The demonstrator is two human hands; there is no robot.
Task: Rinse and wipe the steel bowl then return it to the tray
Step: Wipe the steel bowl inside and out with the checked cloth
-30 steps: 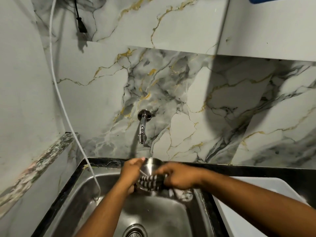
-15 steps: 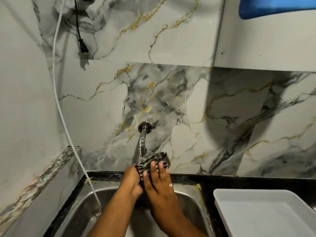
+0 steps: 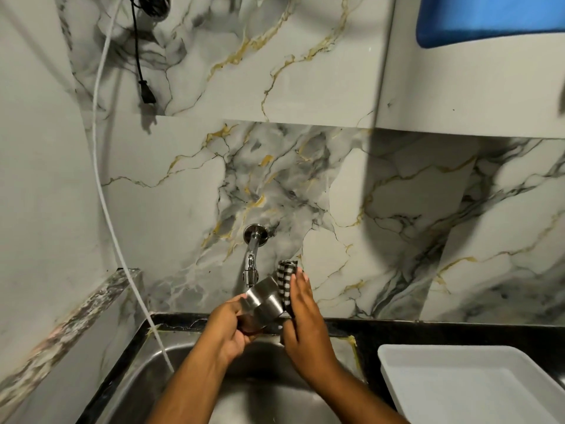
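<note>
Above the sink [image 3: 146,359], just under the tap [image 3: 251,264]: steel bowl [image 3: 265,301] tilted, clasped in left hand [image 3: 227,327] grip. Right of that grip, right hand [image 3: 302,319] pressing striped cloth [image 3: 286,280] flat against bowl. Tray [image 3: 458,381] well right, on table.

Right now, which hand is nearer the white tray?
The right hand. It presses a striped cloth against the bowl above the sink, on the tray's side; the left hand holds the bowl farther away.
</note>
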